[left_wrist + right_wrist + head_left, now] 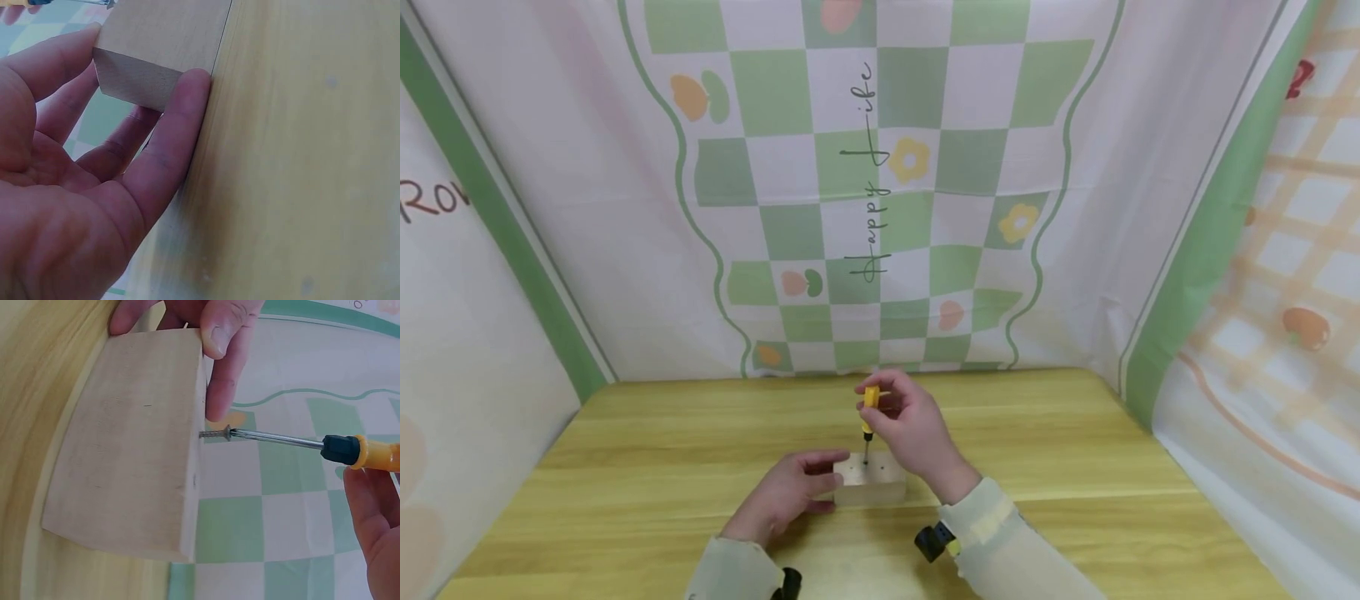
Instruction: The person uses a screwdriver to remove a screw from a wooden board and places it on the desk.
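Note:
A pale wooden block [869, 492] rests on the table in the head view, with small dark holes in its top. My left hand [792, 490] grips its left end between thumb and fingers; the left wrist view shows the fingertips at the edges of the block's end face. Above the block, my right hand [919, 429] pinches the yellow handle of a screwdriver [281, 439], held upright. A screw [215, 434] stands partly out of the block's top face in the right wrist view, and the screwdriver's tip meets its head.
The wood-grain table [1045, 450] extends on all sides of the block. A green-and-white checked cloth [842, 217] hangs behind its back edge, and further printed cloths hang at both sides. A black wrist device [934, 542] sits at the right cuff.

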`<state>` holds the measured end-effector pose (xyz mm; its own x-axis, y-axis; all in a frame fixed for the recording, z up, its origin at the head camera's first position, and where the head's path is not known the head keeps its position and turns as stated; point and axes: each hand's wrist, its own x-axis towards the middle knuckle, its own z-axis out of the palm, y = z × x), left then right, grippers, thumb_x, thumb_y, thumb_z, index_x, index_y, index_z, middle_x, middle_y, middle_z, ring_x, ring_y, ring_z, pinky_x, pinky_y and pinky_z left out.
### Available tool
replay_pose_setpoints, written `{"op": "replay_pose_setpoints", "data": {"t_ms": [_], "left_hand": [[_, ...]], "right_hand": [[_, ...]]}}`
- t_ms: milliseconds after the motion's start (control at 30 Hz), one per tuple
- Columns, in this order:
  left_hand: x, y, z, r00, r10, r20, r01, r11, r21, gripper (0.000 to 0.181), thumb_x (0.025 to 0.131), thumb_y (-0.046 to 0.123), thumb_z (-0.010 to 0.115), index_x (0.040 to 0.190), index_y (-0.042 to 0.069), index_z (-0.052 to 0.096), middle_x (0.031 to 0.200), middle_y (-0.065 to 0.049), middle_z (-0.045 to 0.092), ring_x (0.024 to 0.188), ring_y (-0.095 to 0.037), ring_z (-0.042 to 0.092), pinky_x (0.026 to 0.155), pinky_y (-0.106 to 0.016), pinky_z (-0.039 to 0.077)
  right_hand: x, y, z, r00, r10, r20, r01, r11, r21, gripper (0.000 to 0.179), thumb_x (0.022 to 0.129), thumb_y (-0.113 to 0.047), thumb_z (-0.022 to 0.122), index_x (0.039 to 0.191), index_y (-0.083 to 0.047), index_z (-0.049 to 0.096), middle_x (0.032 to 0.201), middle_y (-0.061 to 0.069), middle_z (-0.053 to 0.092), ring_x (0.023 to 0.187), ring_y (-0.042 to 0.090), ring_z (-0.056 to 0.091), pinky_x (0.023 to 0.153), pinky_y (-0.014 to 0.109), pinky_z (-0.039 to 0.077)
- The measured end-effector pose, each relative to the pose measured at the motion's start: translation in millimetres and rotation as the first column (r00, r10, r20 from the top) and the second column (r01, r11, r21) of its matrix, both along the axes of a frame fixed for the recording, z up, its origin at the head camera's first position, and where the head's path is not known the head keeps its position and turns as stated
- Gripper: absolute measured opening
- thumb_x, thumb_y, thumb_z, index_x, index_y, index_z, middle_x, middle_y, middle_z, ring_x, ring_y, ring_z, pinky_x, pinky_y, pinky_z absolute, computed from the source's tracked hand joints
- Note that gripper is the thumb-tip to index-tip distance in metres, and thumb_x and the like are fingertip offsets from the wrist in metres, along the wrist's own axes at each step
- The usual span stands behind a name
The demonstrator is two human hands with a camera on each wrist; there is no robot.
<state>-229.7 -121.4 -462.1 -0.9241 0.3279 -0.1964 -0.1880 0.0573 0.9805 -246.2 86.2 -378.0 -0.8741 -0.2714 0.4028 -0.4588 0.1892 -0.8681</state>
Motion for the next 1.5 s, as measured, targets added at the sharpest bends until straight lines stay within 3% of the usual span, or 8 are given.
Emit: {"op": "replay_pose_setpoints", "data": {"t_ms": [267, 433, 567, 767, 933, 1233, 1367, 1500], "left_hand": [[0.0, -0.4, -0.2, 1.000, 0.001, -0.007, -0.001, 1.000, 0.008, 0.042, 0.094, 0.011, 0.070, 0.135, 0.005, 0.062, 0.142, -0.018, 0.050, 0.117, -0.031, 0.055, 0.083, -0.044, 0.058], [-1.3, -0.2, -2.0, 1.000, 0.001, -0.006, -0.001, 1.000, 0.015, 0.041, 0.094, 0.011, 0.070, 0.134, 0.005, 0.063, 0.141, -0.018, 0.051, 0.116, -0.030, 0.055, 0.083, -0.044, 0.058], [-1.2, -0.5, -2.9, 1.000, 0.001, -0.001, -0.001, 1.000, 0.021, 0.041, 0.094, 0.011, 0.070, 0.134, 0.004, 0.062, 0.142, -0.018, 0.050, 0.117, -0.030, 0.055, 0.083, -0.045, 0.057], [0.2, -0.1, -2.2, 1.000, -0.001, -0.009, 0.001, 1.000, 0.020, 0.042, 0.094, 0.011, 0.070, 0.135, 0.003, 0.061, 0.143, -0.019, 0.049, 0.117, -0.030, 0.055, 0.083, -0.045, 0.057], [0.4, 0.0, -1.9, 1.000, -0.003, -0.020, 0.003, 1.000, 0.019, 0.043, 0.095, 0.010, 0.069, 0.136, 0.002, 0.060, 0.143, -0.020, 0.049, 0.116, -0.030, 0.055, 0.083, -0.046, 0.057], [0.5, -0.6, -0.8, 1.000, 0.003, -0.017, -0.003, 1.000, 0.003, 0.040, 0.095, 0.007, 0.067, 0.135, 0.003, 0.061, 0.143, -0.019, 0.050, 0.115, -0.031, 0.057, 0.083, -0.044, 0.058], [0.8, 0.1, 0.1, 1.000, 0.007, -0.018, -0.006, 1.000, 0.003, 0.040, 0.095, 0.006, 0.067, 0.135, 0.003, 0.061, 0.144, -0.019, 0.049, 0.117, -0.032, 0.056, 0.083, -0.045, 0.058], [1.9, 1.1, 2.5, 1.000, 0.009, -0.019, -0.009, 1.000, -0.002, 0.040, 0.095, 0.006, 0.067, 0.135, 0.003, 0.061, 0.144, -0.019, 0.049, 0.117, -0.032, 0.056, 0.083, -0.044, 0.058]], "right_hand": [[5.1, -2.6, 2.6, 0.996, -0.048, -0.079, 0.056, 0.993, 0.108, 0.026, 0.094, -0.004, 0.068, 0.113, -0.021, 0.064, 0.110, -0.003, 0.066, 0.090, 0.016, 0.067, 0.073, 0.029, 0.059], [10.0, -8.2, 2.0, 0.969, -0.143, -0.201, 0.177, 0.970, 0.167, 0.026, 0.092, -0.006, 0.072, 0.116, -0.014, 0.066, 0.106, 0.001, 0.067, 0.092, 0.018, 0.068, 0.072, 0.024, 0.058], [13.3, -12.6, 1.3, 0.955, -0.192, -0.224, 0.236, 0.953, 0.188, 0.034, 0.093, -0.009, 0.072, 0.125, -0.010, 0.062, 0.103, 0.005, 0.069, 0.086, 0.017, 0.070, 0.066, 0.022, 0.057], [16.2, -15.3, -0.5, 0.948, -0.223, -0.225, 0.270, 0.940, 0.206, 0.029, 0.096, -0.010, 0.069, 0.124, -0.007, 0.064, 0.104, 0.011, 0.071, 0.084, 0.018, 0.072, 0.063, 0.022, 0.057], [15.7, -15.6, -3.3, 0.931, -0.209, -0.299, 0.273, 0.943, 0.189, 0.030, 0.096, -0.006, 0.067, 0.125, -0.003, 0.063, 0.103, 0.012, 0.072, 0.083, 0.019, 0.072, 0.065, 0.020, 0.057], [8.2, -10.5, -9.4, 0.899, -0.129, -0.418, 0.211, 0.965, 0.157, 0.028, 0.094, 0.001, 0.067, 0.122, -0.001, 0.062, 0.099, 0.001, 0.069, 0.074, 0.009, 0.065, 0.062, 0.021, 0.056], [3.2, -5.7, -6.8, 0.911, -0.049, -0.409, 0.137, 0.973, 0.188, 0.025, 0.095, 0.001, 0.065, 0.120, -0.003, 0.062, 0.096, -0.002, 0.067, 0.066, 0.006, 0.058, 0.055, 0.024, 0.053], [-4.4, 1.7, -3.3, 0.934, 0.076, -0.349, 0.005, 0.974, 0.225, 0.023, 0.097, 0.000, 0.063, 0.119, -0.006, 0.062, 0.097, -0.002, 0.067, 0.076, 0.009, 0.064, 0.063, 0.025, 0.056]]}}
